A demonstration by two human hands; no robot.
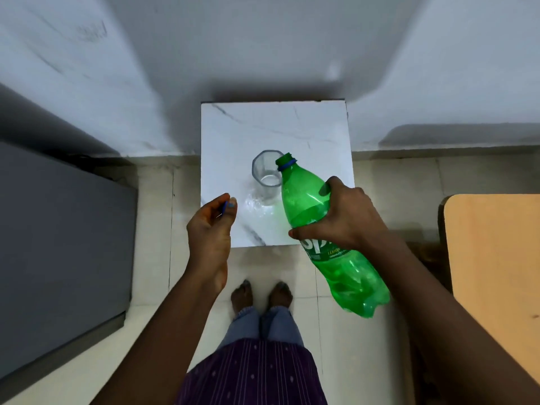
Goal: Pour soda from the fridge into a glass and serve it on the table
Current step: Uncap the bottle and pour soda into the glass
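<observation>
A clear faceted glass (pixel 266 171) stands on the small white marble table (pixel 306 127), near its middle front. My right hand (pixel 339 217) grips a green soda bottle (pixel 306 206) around its upper body. The bottle is tilted, its uncapped mouth at the glass rim on the right side. A little clear liquid lies in the glass bottom; no stream is visible. My left hand (pixel 211 226) hovers over the table's front left corner, its fingertips pinched on the blue bottle cap (pixel 224 206).
A grey fridge (pixel 58 244) stands to the left against the wall. A light wooden table (pixel 496 258) edges in at the right. My bare feet (pixel 261 293) are on the tiled floor just before the marble table. Walls close off the back.
</observation>
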